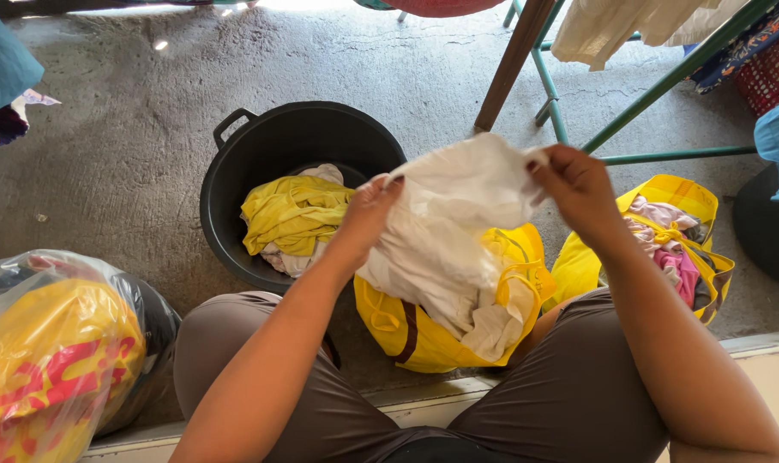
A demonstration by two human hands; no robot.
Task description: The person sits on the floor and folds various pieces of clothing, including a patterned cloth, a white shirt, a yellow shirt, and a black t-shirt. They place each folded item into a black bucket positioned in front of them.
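Note:
My left hand [368, 214] and my right hand [578, 190] both grip the top edge of a white cloth [445, 231], held up between them. The cloth hangs down into a yellow bag [406, 330] that stands on the floor between my knees. Behind my left hand a black tub [235, 184] holds a crumpled yellow garment [291, 214] on top of pale cloth. By my right forearm a second yellow bag [676, 195] is filled with pink and white clothes.
A clear plastic bag [51, 343] with a yellow and red item lies at the lower left. A green metal rack [655, 107] and a brown wooden post [511, 64] stand behind, with clothes hanging above. A red basket [771, 77] sits at the far right on the concrete floor.

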